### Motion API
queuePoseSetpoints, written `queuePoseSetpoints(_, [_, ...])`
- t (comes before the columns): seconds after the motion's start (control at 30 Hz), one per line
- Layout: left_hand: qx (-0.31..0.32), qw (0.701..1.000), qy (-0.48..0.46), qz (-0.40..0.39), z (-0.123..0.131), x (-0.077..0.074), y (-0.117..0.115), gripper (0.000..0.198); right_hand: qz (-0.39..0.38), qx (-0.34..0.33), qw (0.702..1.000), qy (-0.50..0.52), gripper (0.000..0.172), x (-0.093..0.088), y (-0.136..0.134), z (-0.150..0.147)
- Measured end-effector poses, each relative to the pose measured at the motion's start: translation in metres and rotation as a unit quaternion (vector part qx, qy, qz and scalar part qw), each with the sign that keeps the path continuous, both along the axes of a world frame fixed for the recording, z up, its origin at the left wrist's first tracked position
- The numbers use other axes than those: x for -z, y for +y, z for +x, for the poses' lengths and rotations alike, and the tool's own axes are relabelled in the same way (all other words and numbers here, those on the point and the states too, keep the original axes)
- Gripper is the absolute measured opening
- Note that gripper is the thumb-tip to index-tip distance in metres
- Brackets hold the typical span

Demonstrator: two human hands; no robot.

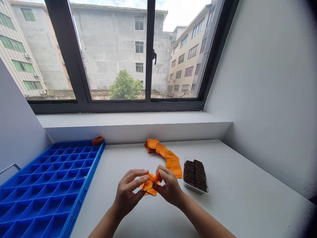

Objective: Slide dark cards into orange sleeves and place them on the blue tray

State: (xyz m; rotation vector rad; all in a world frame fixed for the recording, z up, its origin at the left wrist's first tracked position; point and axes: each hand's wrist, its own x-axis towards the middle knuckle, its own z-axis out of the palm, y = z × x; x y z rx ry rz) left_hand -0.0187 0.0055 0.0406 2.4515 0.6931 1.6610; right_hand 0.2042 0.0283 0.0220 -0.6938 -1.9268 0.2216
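Observation:
Both hands are together over the white table, working at a piece of orange cloth point(149, 185). My left hand point(127, 190) has its thumb and fingertips closed on the cloth's left side. On the other side, my right hand point(169, 185) pinches a gathered fold of it between thumb and fingers. A small dark patch shows by the right thumb; I cannot make out what it is. Beyond the hands, more orange cloth pieces point(172, 162) lie in an overlapping row that runs back to a small stack. Right of them stands a clear plastic box point(195, 189) packed with thin dark brown pieces point(195, 175).
At the left lies a large blue compartment tray point(81, 188). One folded orange-and-dark item point(97, 141) sits in its far right corner. Behind the white table point(237, 198) rises a window ledge point(138, 119), with a white wall point(267, 99) on the right.

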Motion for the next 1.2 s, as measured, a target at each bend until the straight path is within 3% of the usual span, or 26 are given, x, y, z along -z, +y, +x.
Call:
queuePoseSetpoints(0.17, [-0.012, 0.999, 0.017, 0.038, -0.002, 0.002, 0.002, 0.045, -0.005, 0.0, 1.0, -0.001, 0.03, 0.0, -0.002, -0.002])
queuePoseSetpoints(0.57, [-0.05, 0.995, 0.082, 0.019, -0.001, 0.006, 0.002, 0.053, -0.008, -0.001, 1.0, -0.025, 0.015, -0.005, -0.005, -0.005])
queuePoseSetpoints(0.83, [-0.081, 0.995, 0.062, -0.021, -0.004, 0.01, 0.004, 0.035, 0.004, -0.024, 0.999, -0.031, 0.003, -0.012, -0.009, -0.005])
queuePoseSetpoints(1.0, [-0.069, 0.994, 0.026, -0.075, -0.005, 0.015, 0.004, 0.029, -0.005, -0.009, 1.0, -0.001, 0.024, -0.013, -0.009, -0.005])
queuePoseSetpoints(1.2, [-0.045, 0.995, 0.003, -0.086, -0.003, 0.012, 0.002, 0.03, -0.018, -0.009, 1.0, 0.012, 0.029, -0.016, -0.009, -0.004])
